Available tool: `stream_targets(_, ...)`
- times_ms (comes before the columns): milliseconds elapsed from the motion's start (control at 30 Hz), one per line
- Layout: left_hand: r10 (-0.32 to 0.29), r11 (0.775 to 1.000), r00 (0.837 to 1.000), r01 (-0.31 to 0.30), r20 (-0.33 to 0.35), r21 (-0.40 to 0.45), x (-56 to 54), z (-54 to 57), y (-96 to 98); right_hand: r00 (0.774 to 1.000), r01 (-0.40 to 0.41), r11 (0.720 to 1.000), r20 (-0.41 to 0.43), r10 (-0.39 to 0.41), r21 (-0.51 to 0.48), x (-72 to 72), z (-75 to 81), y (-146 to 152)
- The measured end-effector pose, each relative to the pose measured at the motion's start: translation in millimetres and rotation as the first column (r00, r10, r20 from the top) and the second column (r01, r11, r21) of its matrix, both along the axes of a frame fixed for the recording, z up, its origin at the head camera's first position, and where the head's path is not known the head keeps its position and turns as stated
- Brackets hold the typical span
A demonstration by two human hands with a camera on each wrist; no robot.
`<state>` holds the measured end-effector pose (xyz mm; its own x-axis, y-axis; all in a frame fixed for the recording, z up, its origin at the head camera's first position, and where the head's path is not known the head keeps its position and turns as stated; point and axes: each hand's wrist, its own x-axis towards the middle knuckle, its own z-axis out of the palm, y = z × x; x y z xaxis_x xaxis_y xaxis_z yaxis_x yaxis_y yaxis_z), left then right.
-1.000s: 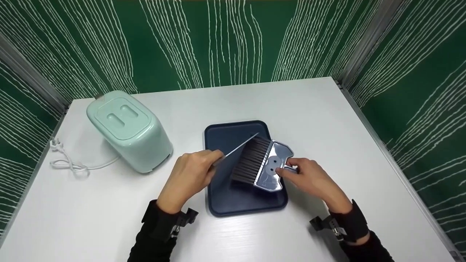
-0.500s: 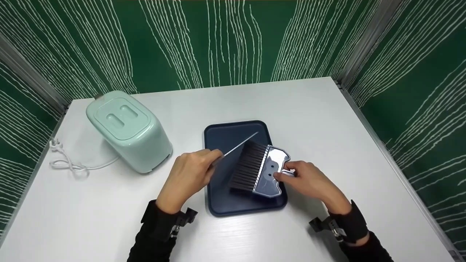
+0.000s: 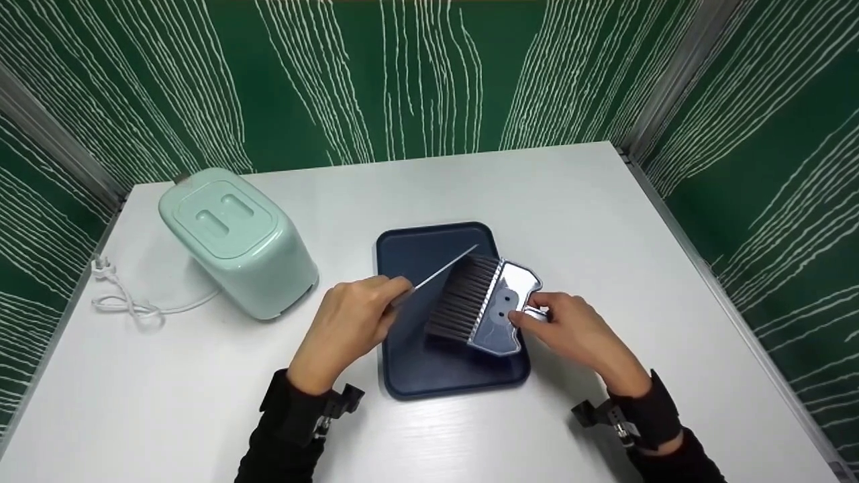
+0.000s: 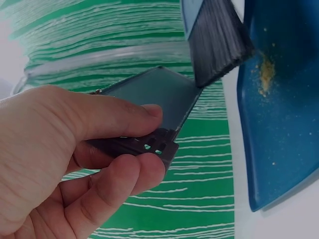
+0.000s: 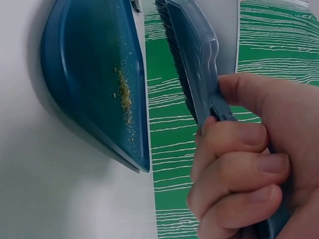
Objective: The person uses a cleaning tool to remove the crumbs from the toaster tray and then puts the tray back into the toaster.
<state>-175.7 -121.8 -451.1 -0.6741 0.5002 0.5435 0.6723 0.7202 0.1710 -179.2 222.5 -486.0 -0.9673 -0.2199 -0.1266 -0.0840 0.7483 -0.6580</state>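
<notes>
My left hand (image 3: 356, 318) pinches a crumb tray (image 4: 159, 97), a thin flat grey plate with a dark slotted edge, between thumb and fingers. In the head view it is tilted and seen nearly edge-on. My right hand (image 3: 577, 332) grips a hand brush (image 3: 503, 312) by its handle; the brush has dark bristles (image 3: 463, 298) and a shiny blue-grey head. The bristles reach the plate's far end, touching or very near it. Both are above a dark blue rectangular tray (image 3: 411, 381). Yellowish crumbs (image 5: 124, 97) lie on that tray.
A mint-green toaster-like appliance (image 3: 262, 261) stands on the white table (image 3: 429, 439) at the left. Its white cord and plug (image 3: 134, 305) lie beside it. Green walls (image 3: 429, 80) with white streaks enclose the table at the back and sides.
The brush first moved slightly down and left, away from the plate's end, then back up and right to it. My left hand and the plate stay almost still.
</notes>
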Motion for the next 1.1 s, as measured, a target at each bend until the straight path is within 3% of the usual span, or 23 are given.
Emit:
stream_targets(467, 0.020, 1.000, 0.999, -0.020, -0.044, -0.005, 0.2, -0.8, -1.5, 0.997, -0.073, 0.996, -0.010, 0.074, 0.043, 3.5, -1.5, -3.0)
stream_targets(767, 0.018, 1.000, 1.000, -0.018, -0.025, 0.006, -3.0, -3.2, -2.8, 0.999, -0.034, 0.999, -0.023, 0.034, 0.020, 6.9, 6.7, 3.0)
stream_targets(1100, -0.037, 0.998, 0.999, 0.036, 0.017, 0.046, -1.7, -0.5, -3.2, 0.999, 0.000, 0.998, -0.053, 0.003, 0.065, 2.5, -0.1, 1.6)
